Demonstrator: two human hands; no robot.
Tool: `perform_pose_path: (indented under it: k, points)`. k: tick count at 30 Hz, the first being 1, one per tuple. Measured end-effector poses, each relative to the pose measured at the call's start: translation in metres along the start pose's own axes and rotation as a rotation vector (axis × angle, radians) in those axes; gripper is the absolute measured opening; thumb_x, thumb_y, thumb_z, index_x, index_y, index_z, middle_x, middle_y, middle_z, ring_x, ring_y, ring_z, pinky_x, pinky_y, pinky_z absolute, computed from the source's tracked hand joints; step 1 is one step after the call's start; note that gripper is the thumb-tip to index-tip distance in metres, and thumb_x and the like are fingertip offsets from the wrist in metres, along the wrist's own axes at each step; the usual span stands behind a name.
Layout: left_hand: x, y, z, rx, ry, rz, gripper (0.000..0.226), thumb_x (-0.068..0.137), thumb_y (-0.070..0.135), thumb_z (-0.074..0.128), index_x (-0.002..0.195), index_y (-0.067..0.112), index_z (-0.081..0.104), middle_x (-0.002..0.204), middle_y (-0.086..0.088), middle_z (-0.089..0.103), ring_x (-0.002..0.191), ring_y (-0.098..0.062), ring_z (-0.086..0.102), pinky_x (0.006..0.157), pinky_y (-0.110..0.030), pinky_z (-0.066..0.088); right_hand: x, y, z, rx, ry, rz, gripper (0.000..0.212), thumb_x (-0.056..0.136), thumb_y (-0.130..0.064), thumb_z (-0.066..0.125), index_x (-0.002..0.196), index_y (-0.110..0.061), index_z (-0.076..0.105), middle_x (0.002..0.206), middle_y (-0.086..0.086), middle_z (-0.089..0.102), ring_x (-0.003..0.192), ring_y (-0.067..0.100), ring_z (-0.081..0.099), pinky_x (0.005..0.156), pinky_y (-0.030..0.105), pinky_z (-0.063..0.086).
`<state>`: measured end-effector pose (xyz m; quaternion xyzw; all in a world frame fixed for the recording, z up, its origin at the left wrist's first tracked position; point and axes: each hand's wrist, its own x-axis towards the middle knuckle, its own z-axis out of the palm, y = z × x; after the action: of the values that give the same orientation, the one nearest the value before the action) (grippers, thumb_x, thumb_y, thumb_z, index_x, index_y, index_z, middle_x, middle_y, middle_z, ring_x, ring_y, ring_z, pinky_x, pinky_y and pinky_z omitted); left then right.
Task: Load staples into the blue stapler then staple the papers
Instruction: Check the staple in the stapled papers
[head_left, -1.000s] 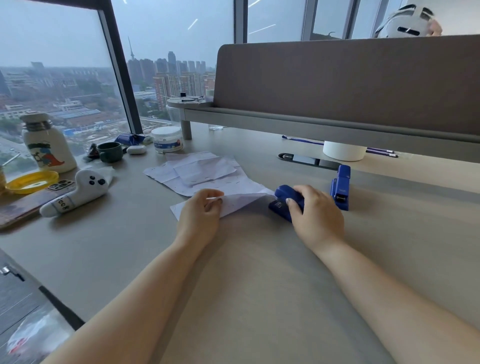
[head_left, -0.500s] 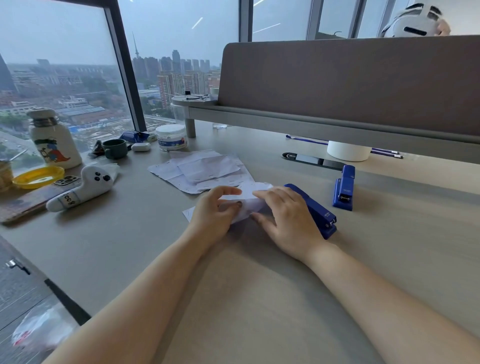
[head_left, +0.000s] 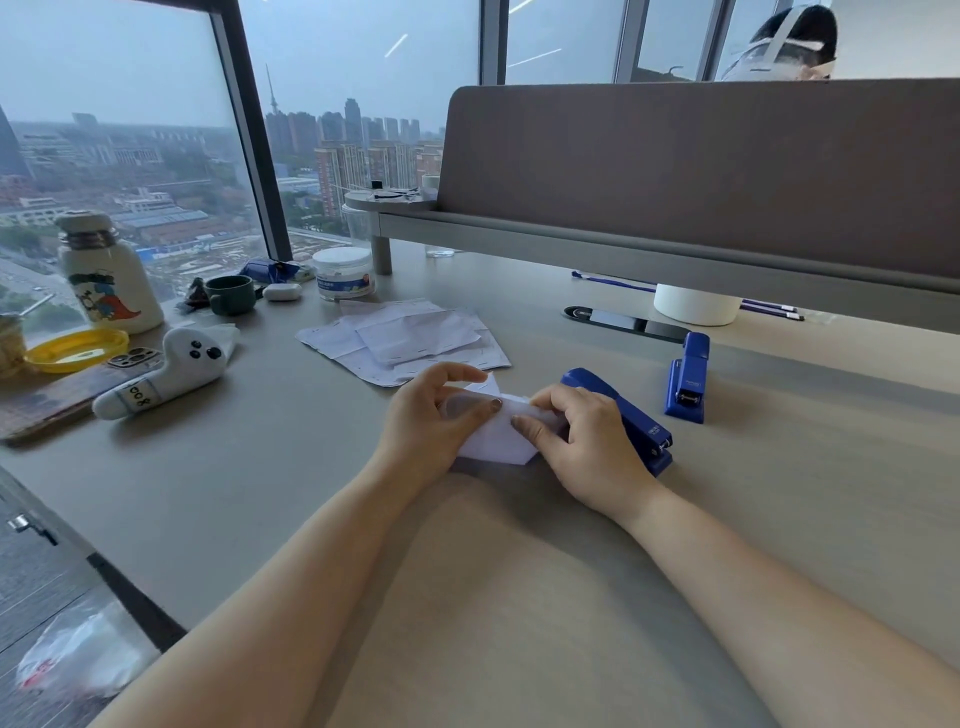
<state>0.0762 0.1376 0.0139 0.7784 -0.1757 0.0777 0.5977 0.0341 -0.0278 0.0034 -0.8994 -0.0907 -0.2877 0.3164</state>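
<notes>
A small folded white paper (head_left: 498, 434) lies on the desk between my hands. My left hand (head_left: 434, 415) pinches its left side with thumb and fingers. My right hand (head_left: 587, 441) grips its right edge, fingers curled over it. Just behind my right hand a large blue stapler (head_left: 631, 418) lies on the desk, partly hidden by the hand. A smaller blue stapler (head_left: 688, 376) lies apart to the right. A loose pile of white papers (head_left: 405, 340) with staples in them sits beyond my left hand.
On the left stand a white bottle (head_left: 111, 275), yellow lid (head_left: 75, 351), phone (head_left: 78, 384), ghost-shaped plush (head_left: 166, 371), green mug (head_left: 231, 295) and white jar (head_left: 344, 273). A grey partition (head_left: 701, 171) runs along the back, a person's head above it.
My right hand left the large stapler, which now lies on the desk, and went to the paper. Both hands now hold the small paper nearer to me.
</notes>
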Motion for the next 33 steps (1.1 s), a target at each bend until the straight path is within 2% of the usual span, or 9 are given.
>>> perform_pose_path:
  k: [6,12,17,19,22,26,29,31,33]
  points:
    - [-0.001,-0.001,-0.001,0.007,0.012,-0.031,0.026,0.064,0.036,0.073,0.089,0.031,0.066,0.099,0.004,0.07,0.091,-0.019,0.066,0.084,-0.044,0.054,-0.003,-0.001,-0.002,0.032,-0.033,0.004,0.017,0.081,-0.027,0.068,0.092,-0.015,0.064,0.08,-0.011,0.058,0.081,0.012,0.052,0.088,0.034,0.039]
    - [0.0,-0.002,-0.001,0.005,0.019,0.008,0.021,0.073,0.023,0.078,0.09,0.029,0.066,0.098,0.006,0.071,0.09,-0.013,0.066,0.079,-0.031,0.053,-0.002,0.0,-0.002,0.041,-0.049,0.005,0.02,0.081,-0.03,0.068,0.089,-0.013,0.062,0.08,-0.006,0.06,0.079,0.015,0.053,0.083,0.035,0.042]
    - [0.0,0.0,-0.001,0.073,0.089,0.04,0.019,0.073,0.025,0.077,0.088,0.03,0.066,0.087,0.016,0.067,0.076,0.006,0.058,0.061,-0.004,0.04,-0.003,0.0,-0.003,0.045,-0.052,-0.012,0.016,0.085,-0.03,0.062,0.086,-0.014,0.061,0.072,-0.013,0.054,0.074,0.014,0.052,0.078,0.031,0.041]
    - [0.001,0.001,-0.005,0.091,0.156,0.057,0.021,0.071,0.028,0.078,0.084,0.034,0.062,0.079,0.019,0.064,0.069,0.012,0.055,0.058,-0.003,0.039,-0.003,0.001,-0.006,0.133,-0.018,0.003,0.017,0.087,-0.03,0.059,0.084,-0.013,0.059,0.07,-0.005,0.057,0.067,0.015,0.052,0.067,0.032,0.043]
    - [0.004,0.0,-0.014,0.012,0.241,0.063,0.02,0.072,0.03,0.077,0.085,0.031,0.061,0.068,0.009,0.064,0.055,0.003,0.053,0.057,-0.01,0.04,-0.001,-0.002,-0.014,0.316,0.07,0.082,0.014,0.09,-0.024,0.057,0.084,-0.011,0.057,0.069,0.002,0.057,0.062,0.009,0.047,0.06,0.024,0.041]
    - [0.006,-0.003,-0.019,-0.059,0.251,0.074,0.031,0.074,0.032,0.076,0.1,0.032,0.059,0.093,0.001,0.07,0.082,-0.011,0.063,0.084,-0.036,0.05,0.0,-0.006,-0.018,0.455,0.144,0.139,0.015,0.091,-0.023,0.054,0.089,-0.009,0.055,0.078,0.002,0.058,0.069,0.004,0.049,0.062,0.013,0.041]
    - [0.006,-0.005,-0.016,-0.083,0.174,-0.013,0.062,0.074,0.034,0.075,0.126,0.033,0.041,0.129,0.006,0.052,0.107,-0.01,0.055,0.094,-0.032,0.044,0.003,-0.007,-0.018,0.473,0.237,0.167,0.014,0.092,-0.025,0.051,0.089,-0.012,0.053,0.08,-0.003,0.057,0.072,0.003,0.051,0.065,0.012,0.042]
    - [0.004,-0.004,-0.013,-0.157,0.09,-0.088,0.084,0.072,0.038,0.075,0.139,0.032,0.025,0.138,0.009,0.038,0.118,-0.01,0.047,0.095,-0.029,0.041,0.005,-0.007,-0.019,0.545,0.295,0.216,0.015,0.092,-0.03,0.052,0.088,-0.016,0.052,0.083,0.001,0.059,0.076,0.01,0.054,0.07,0.022,0.045]
    - [0.004,-0.005,-0.012,-0.291,-0.005,-0.09,0.082,0.075,0.033,0.074,0.14,0.023,0.026,0.137,0.002,0.047,0.115,-0.009,0.055,0.091,-0.024,0.048,0.007,-0.007,-0.019,0.676,0.317,0.285,0.016,0.091,-0.034,0.053,0.089,-0.018,0.052,0.087,0.009,0.062,0.08,0.019,0.058,0.075,0.038,0.049]
